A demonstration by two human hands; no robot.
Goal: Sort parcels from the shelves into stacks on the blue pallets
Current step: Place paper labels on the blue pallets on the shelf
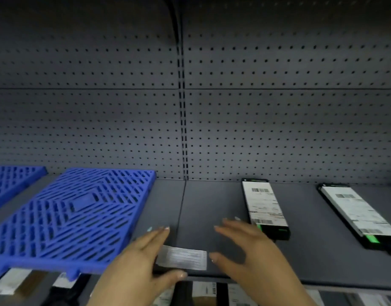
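Head view: your left hand [143, 259] lies on the dark parcel [183, 259] at the shelf [322, 261] edge, grip unclear; your right hand [245, 250] is spread, holding nothing. A one-sided pull could tip it off.

- Grey metal shelf [212, 195] w/ pegboard back; seam betw. its 2 boards ran 12 to 6 o'clock, near centre.
- Blue pallet [73, 217] lay flat at 9 o'clock, front feet right at shelf lip.
- 2nd blue pallet [11, 182] at 10 o'clock, cut by frame edge, strip of bare shelf betw. the two.
- Dark flat parcel [183, 259], white label up, at 6 o'clock by front lip, across seam.
- Black parcel [265, 206], label up, at 3 o'clock.
- Another black parcel [357, 215] farther out at 3 o'clock, apart from the 1st.
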